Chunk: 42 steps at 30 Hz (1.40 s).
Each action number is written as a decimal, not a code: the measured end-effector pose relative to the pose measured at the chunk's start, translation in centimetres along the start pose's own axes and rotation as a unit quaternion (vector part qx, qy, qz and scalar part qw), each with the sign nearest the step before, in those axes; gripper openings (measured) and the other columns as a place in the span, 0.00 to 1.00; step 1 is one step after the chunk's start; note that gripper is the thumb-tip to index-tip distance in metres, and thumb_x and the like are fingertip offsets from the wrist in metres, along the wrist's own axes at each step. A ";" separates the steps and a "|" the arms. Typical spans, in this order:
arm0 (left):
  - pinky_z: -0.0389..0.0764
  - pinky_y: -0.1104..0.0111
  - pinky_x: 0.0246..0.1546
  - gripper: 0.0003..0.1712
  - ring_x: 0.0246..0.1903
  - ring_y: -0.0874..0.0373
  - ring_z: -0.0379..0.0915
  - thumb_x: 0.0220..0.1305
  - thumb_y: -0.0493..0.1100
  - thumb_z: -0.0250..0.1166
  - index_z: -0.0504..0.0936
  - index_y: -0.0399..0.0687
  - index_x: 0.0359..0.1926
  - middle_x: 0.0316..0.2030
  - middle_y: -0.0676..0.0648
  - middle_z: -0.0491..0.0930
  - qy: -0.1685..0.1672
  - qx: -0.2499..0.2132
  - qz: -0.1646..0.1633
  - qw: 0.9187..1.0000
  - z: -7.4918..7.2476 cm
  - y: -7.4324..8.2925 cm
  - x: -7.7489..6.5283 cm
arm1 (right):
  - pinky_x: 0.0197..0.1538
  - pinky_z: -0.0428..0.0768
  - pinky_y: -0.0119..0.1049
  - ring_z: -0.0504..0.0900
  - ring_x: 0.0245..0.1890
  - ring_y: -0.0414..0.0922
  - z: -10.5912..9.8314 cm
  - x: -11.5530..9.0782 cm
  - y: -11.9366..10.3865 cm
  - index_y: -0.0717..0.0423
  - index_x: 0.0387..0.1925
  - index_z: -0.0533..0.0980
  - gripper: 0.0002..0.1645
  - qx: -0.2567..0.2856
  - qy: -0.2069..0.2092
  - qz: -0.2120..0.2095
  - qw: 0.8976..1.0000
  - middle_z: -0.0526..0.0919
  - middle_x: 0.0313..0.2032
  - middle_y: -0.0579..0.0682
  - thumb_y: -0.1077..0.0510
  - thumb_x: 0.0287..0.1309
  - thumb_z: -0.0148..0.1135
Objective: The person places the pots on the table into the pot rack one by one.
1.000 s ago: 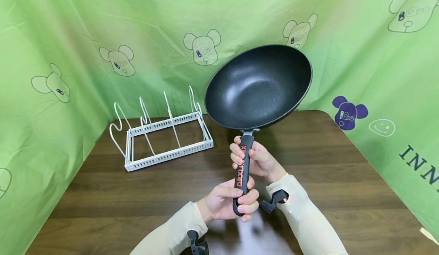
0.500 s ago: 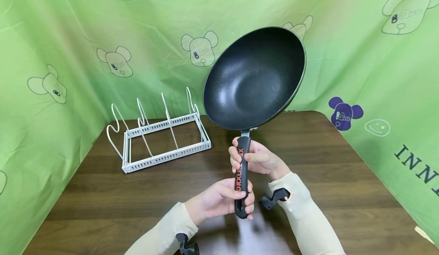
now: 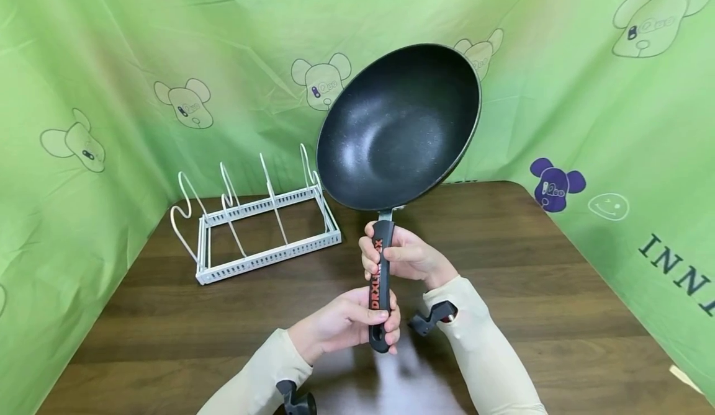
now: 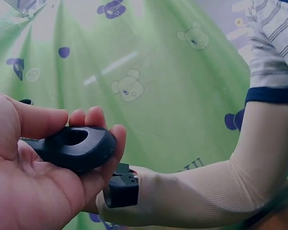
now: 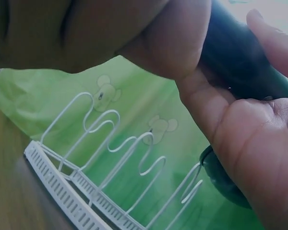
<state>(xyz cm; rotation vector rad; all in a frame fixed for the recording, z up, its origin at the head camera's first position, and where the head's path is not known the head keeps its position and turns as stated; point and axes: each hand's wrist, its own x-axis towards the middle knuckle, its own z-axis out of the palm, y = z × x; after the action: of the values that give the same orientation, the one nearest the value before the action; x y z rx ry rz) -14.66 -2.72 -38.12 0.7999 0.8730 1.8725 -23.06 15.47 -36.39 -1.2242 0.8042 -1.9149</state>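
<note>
A black wok (image 3: pixel 399 133) is held up over the table, its dark inside facing me and its bowl tilted up to the right. My right hand (image 3: pixel 410 254) grips the upper part of the black handle (image 3: pixel 381 278), just below the metal neck. Lower down, my left hand (image 3: pixel 349 319) holds the handle's end, thumb across its front. The left wrist view shows that handle end with its hanging hole (image 4: pixel 81 148) between thumb and fingers. Red letters run along the handle's front.
A white wire pan rack (image 3: pixel 270 235) with several upright loops stands on the brown wooden table (image 3: pixel 503 316), left of the wok. Green printed cloth (image 3: pixel 234 36) surrounds the table's back and sides. A small pale piece (image 3: pixel 686 379) lies near the right edge.
The wok has been raised and its bowl tipped more steeply toward upright. Both hands, still on the handle, have moved somewhat to the left in view.
</note>
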 end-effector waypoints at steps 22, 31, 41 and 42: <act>0.79 0.63 0.45 0.10 0.33 0.60 0.73 0.69 0.32 0.46 0.70 0.51 0.44 0.32 0.53 0.73 -0.036 0.015 0.035 0.999 -1.5 1.4 -2.5 | 0.54 0.77 0.42 0.77 0.40 0.43 0.3 3.7 0.6 0.53 0.48 0.62 0.13 -0.050 0.002 0.024 0.998 0.73 0.36 0.47 0.59 0.69 0.57; 0.79 0.65 0.43 0.09 0.32 0.61 0.72 0.69 0.34 0.47 0.70 0.51 0.44 0.32 0.54 0.73 -0.044 0.026 0.059 0.997 -2.3 2.1 -3.5 | 0.54 0.77 0.43 0.77 0.39 0.44 0.2 5.5 1.0 0.53 0.46 0.63 0.13 -0.065 0.002 0.020 0.998 0.74 0.36 0.47 0.59 0.68 0.59; 0.78 0.68 0.38 0.04 0.29 0.62 0.70 0.72 0.39 0.49 0.70 0.50 0.44 0.30 0.54 0.72 -0.033 0.018 0.100 0.994 -2.4 1.9 -4.8 | 0.53 0.78 0.43 0.77 0.39 0.44 0.4 7.1 1.7 0.53 0.45 0.62 0.15 -0.073 0.010 0.051 0.996 0.76 0.35 0.47 0.57 0.67 0.61; 0.78 0.68 0.37 0.04 0.28 0.62 0.70 0.73 0.40 0.49 0.71 0.50 0.43 0.29 0.55 0.71 -0.025 0.022 0.106 0.994 -2.3 1.8 -4.9 | 0.53 0.79 0.43 0.77 0.39 0.44 0.4 7.2 1.7 0.53 0.45 0.62 0.15 -0.073 0.013 0.056 0.996 0.76 0.35 0.47 0.58 0.67 0.61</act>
<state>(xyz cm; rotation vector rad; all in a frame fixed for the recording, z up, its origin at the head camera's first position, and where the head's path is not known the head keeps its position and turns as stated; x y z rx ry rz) -15.41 -8.34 -38.70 0.9947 0.8261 2.0129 -24.36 8.54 -34.16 -1.2161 1.0207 -1.8119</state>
